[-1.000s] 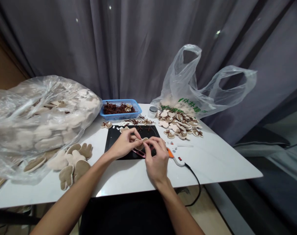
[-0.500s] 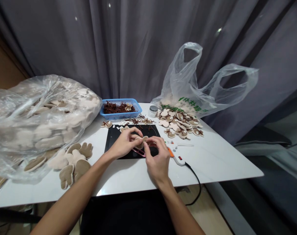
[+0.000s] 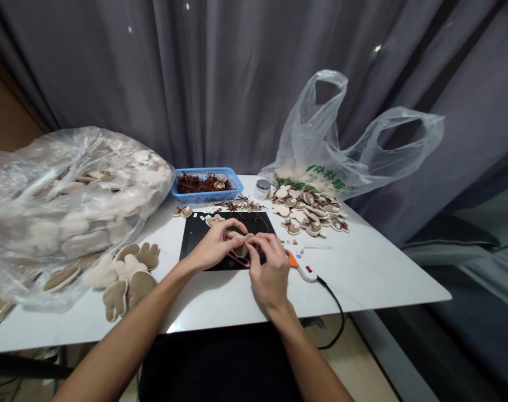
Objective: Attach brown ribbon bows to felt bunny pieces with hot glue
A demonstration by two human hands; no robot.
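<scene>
Over the black mat on the white table, my left hand and my right hand pinch one small beige felt piece between their fingertips. Both hands are closed on it. A pink tool lies on the mat just beneath the hands. What my right fingertips do to the piece is too small to make out.
A white and orange glue gun with a black cord lies right of my hands. A blue basket of brown bows, a small jar, a heap of finished pieces, a thin plastic bag and a big clear bag of felt shapes surround the mat.
Both hands stay together on the felt piece; the fingers shifted only slightly. The view drifted a little.
</scene>
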